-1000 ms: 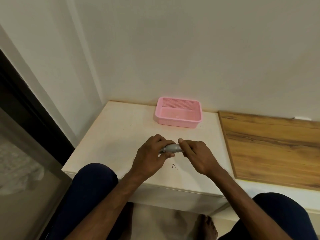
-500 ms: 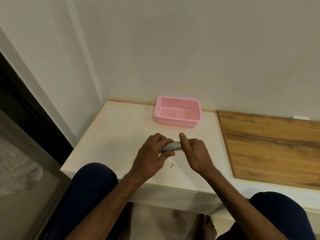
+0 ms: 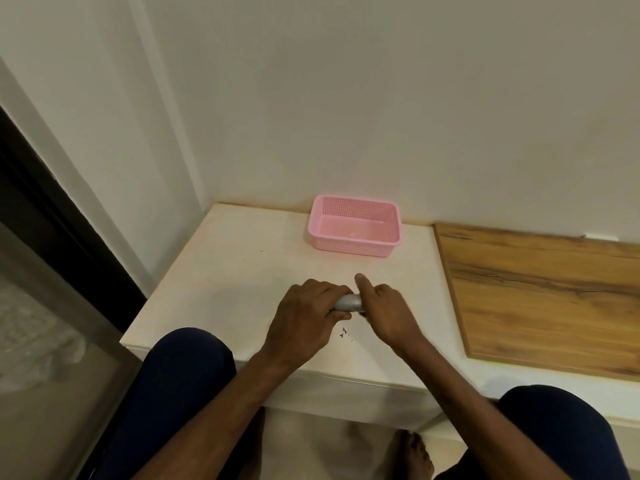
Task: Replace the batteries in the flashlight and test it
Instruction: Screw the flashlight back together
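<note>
Left hand [image 3: 304,315] fingers [image 3: 337,316] wrapped around grey flashlight [image 3: 349,303], right hand [image 3: 388,311] pinching its other end, thumb raised. Flashlight held just above white table [image 3: 225,271]. Pink basket [image 3: 355,249] behind, near wall.

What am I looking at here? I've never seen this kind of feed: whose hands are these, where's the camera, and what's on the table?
There is no machine: a person's two bare hands, filmed by a camera on their head looking down. The left hand and the right hand both grip a small silver flashlight over a pale table. A pink basket stands at the back by the wall; nothing clearly shows inside it. A wooden board lies to the right. Small dark specks lie under the hands.
</note>
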